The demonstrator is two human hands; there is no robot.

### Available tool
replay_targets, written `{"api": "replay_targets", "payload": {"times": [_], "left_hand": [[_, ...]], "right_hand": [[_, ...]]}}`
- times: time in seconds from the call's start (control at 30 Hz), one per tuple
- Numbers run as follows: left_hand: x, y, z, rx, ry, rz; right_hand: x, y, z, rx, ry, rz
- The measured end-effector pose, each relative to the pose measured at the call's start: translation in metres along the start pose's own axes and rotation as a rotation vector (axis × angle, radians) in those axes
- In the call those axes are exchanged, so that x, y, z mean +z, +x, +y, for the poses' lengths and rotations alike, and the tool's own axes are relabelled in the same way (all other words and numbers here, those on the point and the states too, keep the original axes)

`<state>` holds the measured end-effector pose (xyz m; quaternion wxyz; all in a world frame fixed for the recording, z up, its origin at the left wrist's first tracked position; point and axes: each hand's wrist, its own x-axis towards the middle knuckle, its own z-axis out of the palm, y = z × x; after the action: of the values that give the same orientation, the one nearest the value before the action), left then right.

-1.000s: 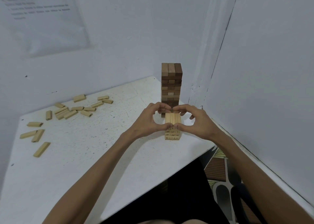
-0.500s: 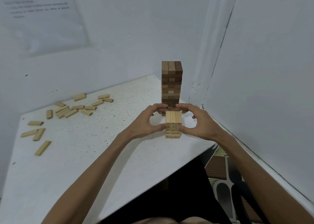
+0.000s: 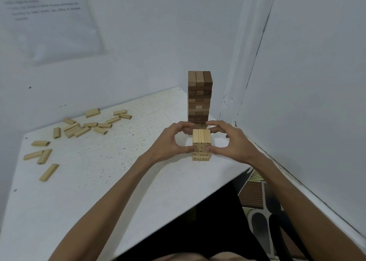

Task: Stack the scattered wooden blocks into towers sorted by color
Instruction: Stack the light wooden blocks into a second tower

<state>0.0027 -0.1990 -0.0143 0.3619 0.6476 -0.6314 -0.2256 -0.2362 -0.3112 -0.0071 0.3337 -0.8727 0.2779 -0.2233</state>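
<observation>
Left hand (image 3: 170, 143) and right hand (image 3: 232, 143) clasp the pale tower (image 3: 201, 140) on the bench (image 3: 118, 181), each grip curled round it. Both hands hide the base of the dark tower (image 3: 199, 96) behind.

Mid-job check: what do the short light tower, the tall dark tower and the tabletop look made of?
Light tower: pale bare-looking wood, perhaps pine; straight grain on top, dark numbers on block ends. Dark tower: wood in mixed browns, perhaps stained; matte, faint grain. Tabletop: white painted or laminated board, matte, speckled with dark marks; core hidden.
</observation>
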Motion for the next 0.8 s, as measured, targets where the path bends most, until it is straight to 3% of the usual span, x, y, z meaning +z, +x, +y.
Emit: {"api": "replay_targets", "payload": {"times": [0.4,0.8], "left_hand": [[-0.002,-0.005,0.001,0.004,0.019,0.006],[-0.044,-0.046,0.001,0.023,0.217,0.101]], "right_hand": [[-0.001,-0.001,-0.005,-0.006,-0.045,0.007],[0.014,0.022,-0.060,-0.230,-0.290,-0.032]]}}
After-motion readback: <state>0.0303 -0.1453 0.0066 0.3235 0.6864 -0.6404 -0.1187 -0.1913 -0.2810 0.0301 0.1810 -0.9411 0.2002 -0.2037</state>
